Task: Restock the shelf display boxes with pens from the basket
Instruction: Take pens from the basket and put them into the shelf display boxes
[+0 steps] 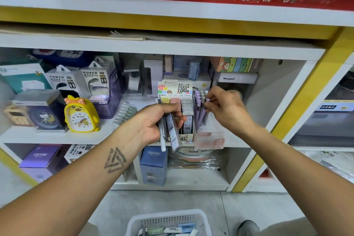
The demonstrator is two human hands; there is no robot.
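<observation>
My left hand grips a small bundle of stock: a white pen and flat lead cases, pointing down in front of the lead display box. My right hand pinches the top of a purple pen standing among other purple and grey pens in a clear display box to the right of the lead box. The white basket sits on the floor below, with several pens and cases inside.
The shelf also holds a yellow duck clock, power bank boxes and a purple basket. Lower cubbies hold CRUHRE boxes. A yellow and white upright borders the shelf on the right. A shoe is beside the basket.
</observation>
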